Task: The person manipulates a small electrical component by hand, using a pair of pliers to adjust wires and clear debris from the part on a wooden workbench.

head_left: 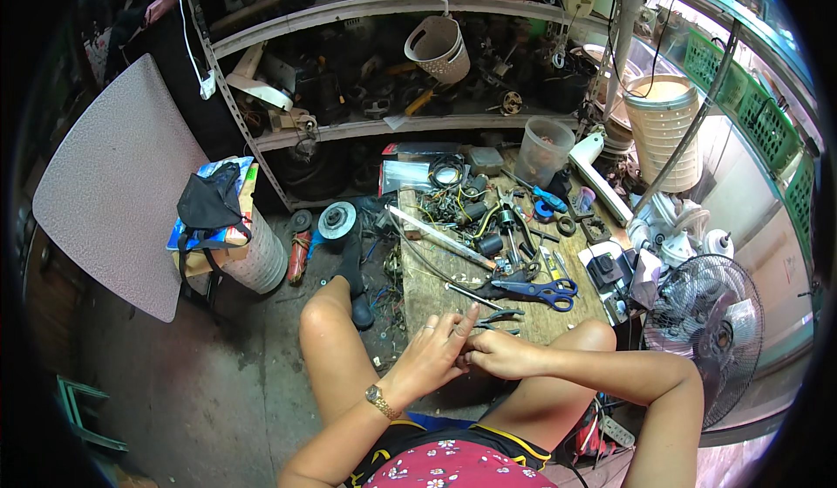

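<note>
Both hands meet over the near edge of a low wooden work table (418, 301), between my knees. My left hand (436, 347), with a ring and a gold watch, has its index finger pointing away and its other fingers bent in against my right hand. My right hand (504, 354) is closed in a fist-like grip. Whatever lies between the fingers is hidden. Just beyond the knuckles are pliers (501, 317), partly covered by the hands. Farther on lie blue-handled scissors (545, 291) and a thin dark rod (471, 295).
Wires, a yellow cutter (553, 265), more pliers (507, 218) and a clear plastic tub (546, 152) crowd the table. A desk fan (711, 335) stands at right. At left are a grey chair (122, 187) and an angle grinder (336, 221). Loaded shelves (401, 131) stand behind.
</note>
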{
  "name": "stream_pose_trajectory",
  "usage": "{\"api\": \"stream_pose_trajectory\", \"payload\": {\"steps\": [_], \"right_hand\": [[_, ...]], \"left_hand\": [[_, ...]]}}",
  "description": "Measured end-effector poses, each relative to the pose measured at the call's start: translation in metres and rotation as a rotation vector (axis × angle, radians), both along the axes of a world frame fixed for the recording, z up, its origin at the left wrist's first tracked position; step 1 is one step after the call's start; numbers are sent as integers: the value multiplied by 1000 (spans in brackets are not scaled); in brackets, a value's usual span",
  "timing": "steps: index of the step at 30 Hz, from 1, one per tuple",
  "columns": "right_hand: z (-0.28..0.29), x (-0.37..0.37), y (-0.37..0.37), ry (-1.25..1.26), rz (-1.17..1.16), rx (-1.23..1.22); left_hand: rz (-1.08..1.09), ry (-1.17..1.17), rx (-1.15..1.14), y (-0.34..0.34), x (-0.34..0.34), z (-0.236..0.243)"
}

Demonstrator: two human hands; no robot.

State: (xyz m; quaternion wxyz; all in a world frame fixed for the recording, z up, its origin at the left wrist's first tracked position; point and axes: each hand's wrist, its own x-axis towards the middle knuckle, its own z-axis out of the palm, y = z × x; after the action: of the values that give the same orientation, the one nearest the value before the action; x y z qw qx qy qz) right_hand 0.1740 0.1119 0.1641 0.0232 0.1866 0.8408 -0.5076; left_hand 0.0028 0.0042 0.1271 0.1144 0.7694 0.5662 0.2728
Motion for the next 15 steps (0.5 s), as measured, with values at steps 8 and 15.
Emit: {"api": "stream_pose_trajectory", "payload": {"steps": [8,15], "right_hand": [[3,15,19,180,-412,-819],[-15,18,53,1070,-896,-1645]], "left_hand": [[115,-597,-207,-33,-7,-34],[296,-1086,-19,-28,-17,-61]]}}
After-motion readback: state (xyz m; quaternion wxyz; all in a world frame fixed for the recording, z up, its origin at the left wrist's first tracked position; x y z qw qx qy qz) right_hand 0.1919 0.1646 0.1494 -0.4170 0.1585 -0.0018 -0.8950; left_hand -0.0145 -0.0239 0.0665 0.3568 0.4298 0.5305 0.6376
